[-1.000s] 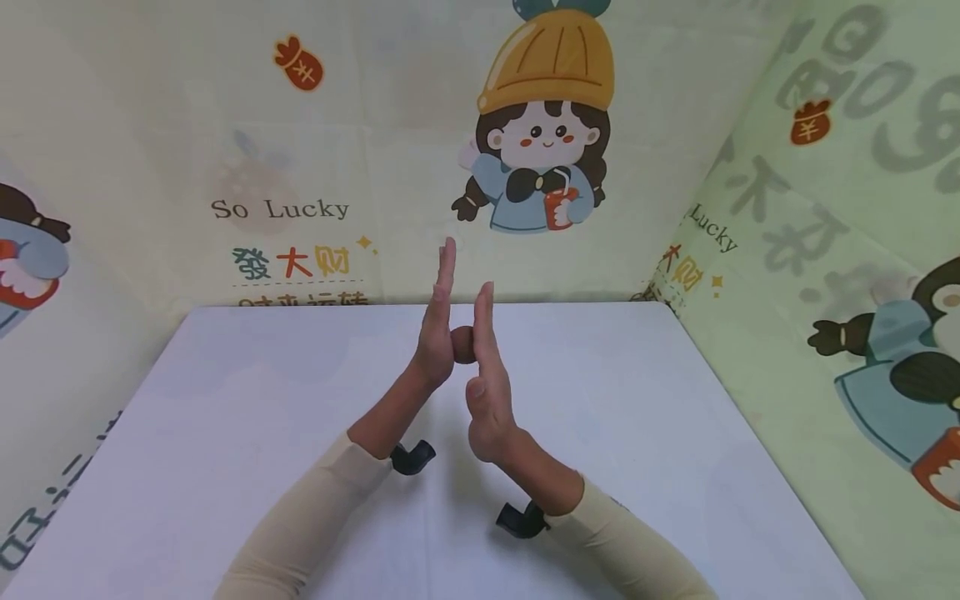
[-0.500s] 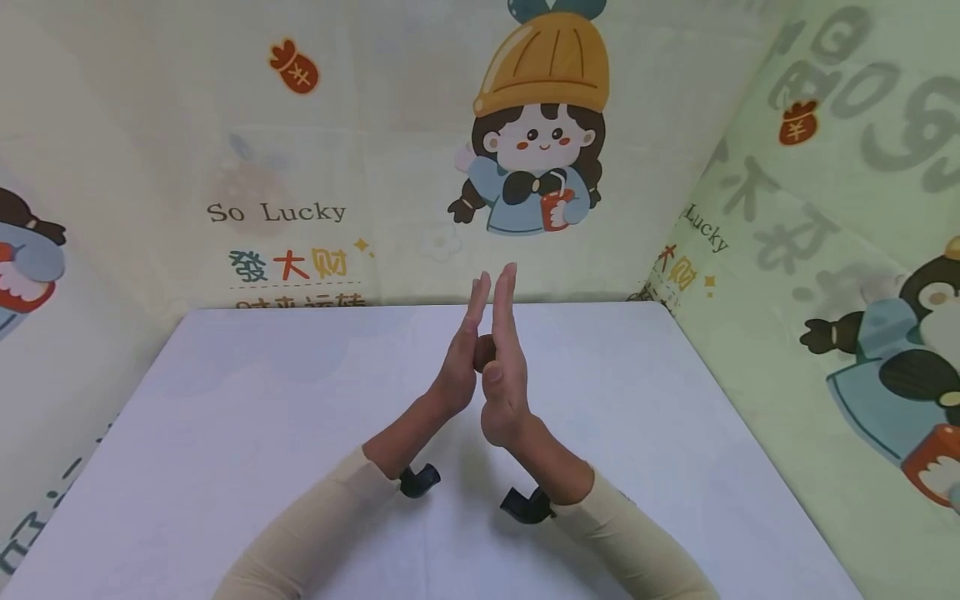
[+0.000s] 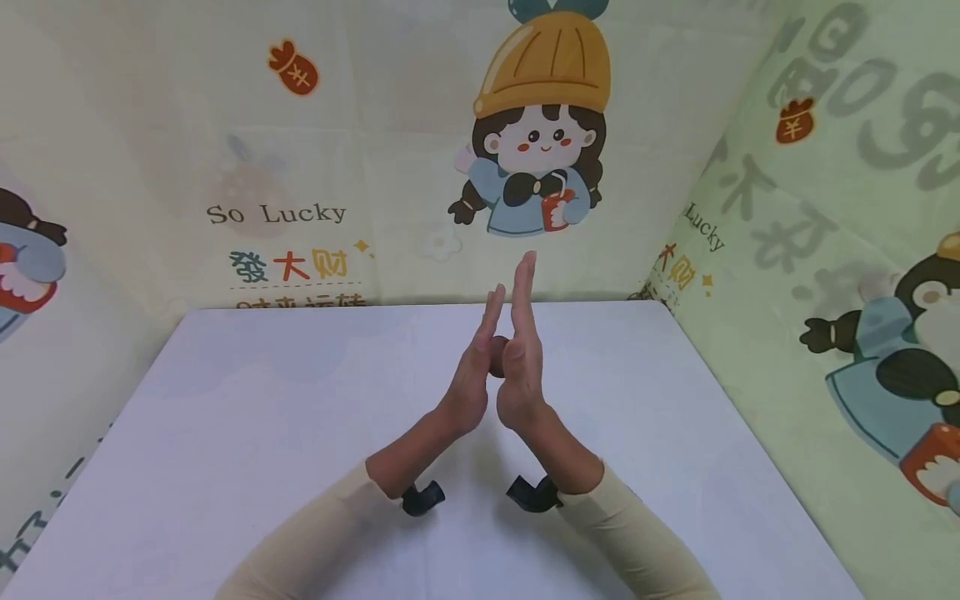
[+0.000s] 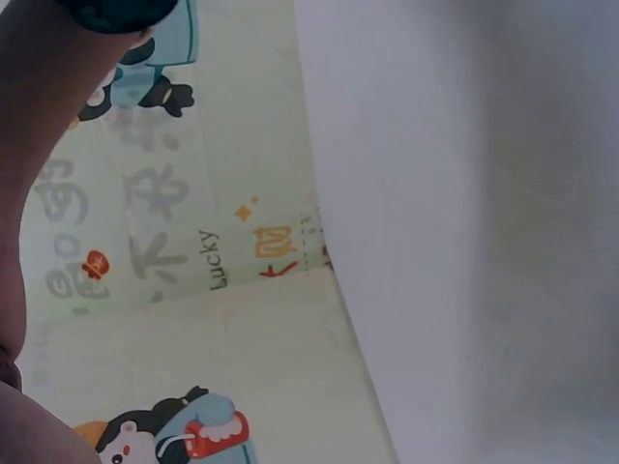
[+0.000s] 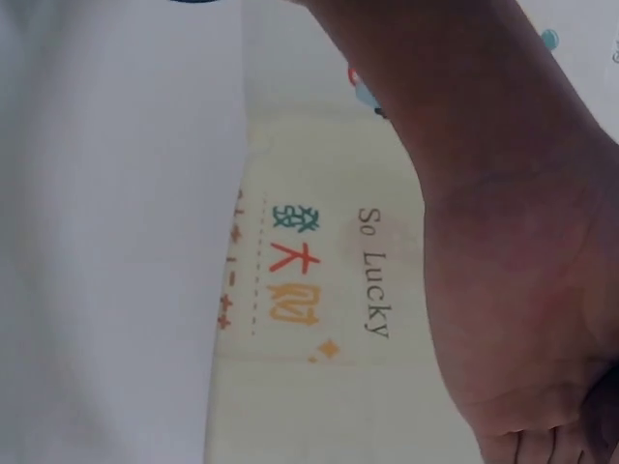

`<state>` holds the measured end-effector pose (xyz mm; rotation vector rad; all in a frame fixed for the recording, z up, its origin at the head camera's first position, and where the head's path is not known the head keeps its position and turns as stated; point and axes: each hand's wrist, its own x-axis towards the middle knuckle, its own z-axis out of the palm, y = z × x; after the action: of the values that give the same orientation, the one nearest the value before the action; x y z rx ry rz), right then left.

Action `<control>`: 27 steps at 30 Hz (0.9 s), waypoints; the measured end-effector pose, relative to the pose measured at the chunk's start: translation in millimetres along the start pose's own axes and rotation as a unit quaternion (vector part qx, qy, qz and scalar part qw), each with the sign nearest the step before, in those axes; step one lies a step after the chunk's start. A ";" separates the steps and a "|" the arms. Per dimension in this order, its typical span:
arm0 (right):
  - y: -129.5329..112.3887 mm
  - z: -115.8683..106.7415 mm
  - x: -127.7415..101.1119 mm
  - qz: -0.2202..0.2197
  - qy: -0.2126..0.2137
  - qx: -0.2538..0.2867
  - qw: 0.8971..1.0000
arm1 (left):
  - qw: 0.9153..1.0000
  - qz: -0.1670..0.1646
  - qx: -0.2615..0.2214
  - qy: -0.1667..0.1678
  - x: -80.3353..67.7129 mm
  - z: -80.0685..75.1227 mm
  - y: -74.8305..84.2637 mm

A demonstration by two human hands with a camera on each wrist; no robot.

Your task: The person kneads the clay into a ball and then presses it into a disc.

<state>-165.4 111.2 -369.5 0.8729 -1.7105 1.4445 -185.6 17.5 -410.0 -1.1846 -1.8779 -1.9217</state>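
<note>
A small dark brown ball [image 3: 497, 357] sits between the two palms, above the table. My left hand [image 3: 471, 379] presses it from the left, palm inward, with straight fingers pointing up and forward. From the other side my right hand [image 3: 523, 367] presses it with a flat palm, its fingertips reaching higher than the left ones. The right thumb overlaps part of the ball in the head view. At the lower right edge of the right wrist view, a dark piece of the ball [image 5: 604, 416] shows by the palm. The left wrist view catches only part of the left hand [image 4: 39, 430].
A white table [image 3: 300, 400] lies under both arms. Behind it stands a printed cloth backdrop [image 3: 405, 150] with cartoon figures and lettering, and another printed cloth [image 3: 787, 275] runs along the right side. A black wrist mount [image 3: 423, 498] sits under the left forearm.
Both hands have shifted right with the ball between them. The left hand has slid back toward the body while the right has slid forward, so the right fingertips now reach farther.
</note>
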 end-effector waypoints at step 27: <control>13.8 -7.7 2.2 0.028 -0.009 0.085 0.996 | 0.997 0.068 -0.043 0.014 2.6 7.8 40.4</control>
<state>-177.6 120.7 -373.6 0.9380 -1.6549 1.6441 -158.2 18.7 -379.2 -1.2685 -1.6702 -1.9534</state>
